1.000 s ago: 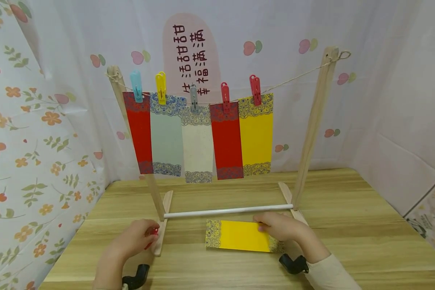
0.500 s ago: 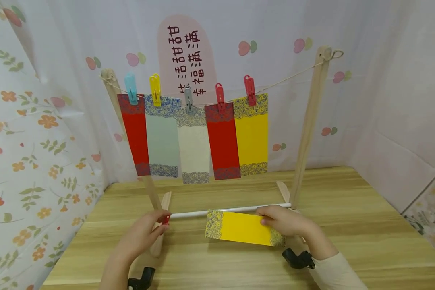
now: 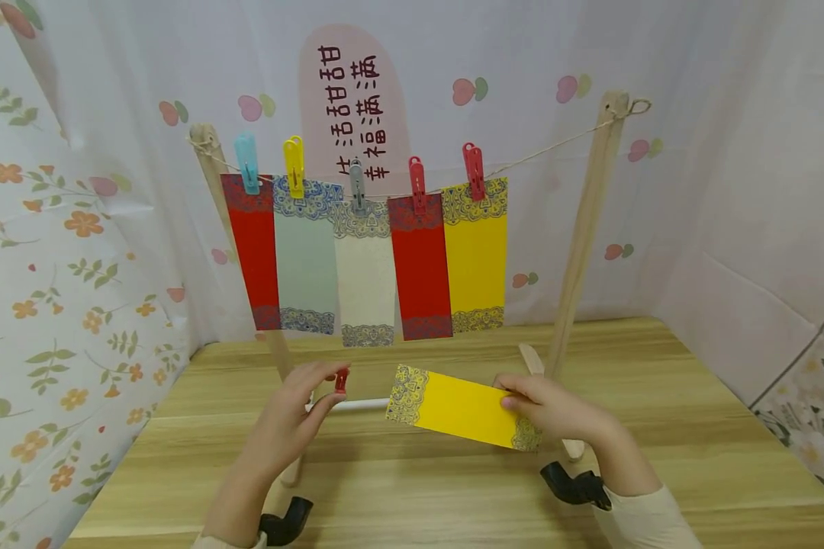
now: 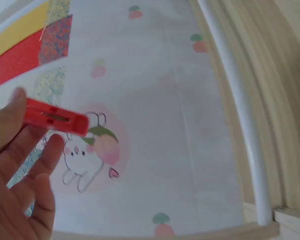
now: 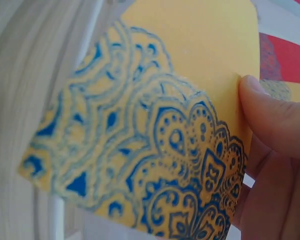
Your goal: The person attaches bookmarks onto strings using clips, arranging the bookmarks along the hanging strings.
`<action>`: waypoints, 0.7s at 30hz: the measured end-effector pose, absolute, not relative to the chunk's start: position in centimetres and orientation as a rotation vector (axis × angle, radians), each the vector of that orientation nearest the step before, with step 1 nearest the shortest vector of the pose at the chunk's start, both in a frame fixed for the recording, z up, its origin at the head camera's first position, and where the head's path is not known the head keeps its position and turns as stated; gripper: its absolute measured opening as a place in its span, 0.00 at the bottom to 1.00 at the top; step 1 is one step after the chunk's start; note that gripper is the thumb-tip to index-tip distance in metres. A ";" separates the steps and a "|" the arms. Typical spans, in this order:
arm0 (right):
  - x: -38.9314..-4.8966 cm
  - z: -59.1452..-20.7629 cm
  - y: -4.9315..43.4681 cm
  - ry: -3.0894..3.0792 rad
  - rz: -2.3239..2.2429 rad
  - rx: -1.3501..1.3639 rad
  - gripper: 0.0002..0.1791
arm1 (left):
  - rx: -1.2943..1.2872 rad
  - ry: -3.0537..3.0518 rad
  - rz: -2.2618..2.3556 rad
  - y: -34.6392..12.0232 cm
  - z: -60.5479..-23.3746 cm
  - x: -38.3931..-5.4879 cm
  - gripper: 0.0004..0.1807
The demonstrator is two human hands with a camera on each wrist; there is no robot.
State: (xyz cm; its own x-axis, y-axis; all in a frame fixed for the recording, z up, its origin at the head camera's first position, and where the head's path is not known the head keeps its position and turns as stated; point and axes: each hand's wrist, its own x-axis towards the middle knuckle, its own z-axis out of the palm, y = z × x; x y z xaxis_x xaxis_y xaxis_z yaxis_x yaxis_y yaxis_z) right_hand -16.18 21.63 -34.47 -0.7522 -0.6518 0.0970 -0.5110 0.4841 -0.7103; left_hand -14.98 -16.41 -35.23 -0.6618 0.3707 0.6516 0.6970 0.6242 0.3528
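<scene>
A red clothespin (image 3: 342,380) is pinched between the thumb and fingers of my left hand (image 3: 290,415), in front of the left post. In the left wrist view the clothespin (image 4: 57,117) points away from the fingertips. My right hand (image 3: 549,408) pinches a yellow card (image 3: 463,408) by its upper edge near the right end. The card is tilted, its left end higher, above the table. Dark blue lace patterns band both its ends; the right wrist view shows one band close up, with my thumb (image 5: 277,117) on the card's face.
A wooden stand with a left post (image 3: 216,171) and right post (image 3: 590,221) carries a sagging string (image 3: 549,149). Several cards hang from it, including a yellow card (image 3: 477,263) under a red clothespin (image 3: 474,171). A white rod (image 3: 364,405) joins the posts low down.
My left hand has risen and moved right with the red clothespin. The yellow card in my right hand has lifted off the table, its left end tilting up.
</scene>
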 end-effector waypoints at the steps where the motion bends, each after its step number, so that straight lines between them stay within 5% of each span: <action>1: -16.2 -34.3 21.7 2.546 -1.139 -1.012 0.08 | -0.831 -2.291 -0.812 -16.2 -35.1 -15.1 0.28; 21: -16.0 -33.2 23.2 2.480 -1.504 -1.119 0.07 | -0.966 -2.119 -0.979 -12.9 -29.1 -16.3 0.24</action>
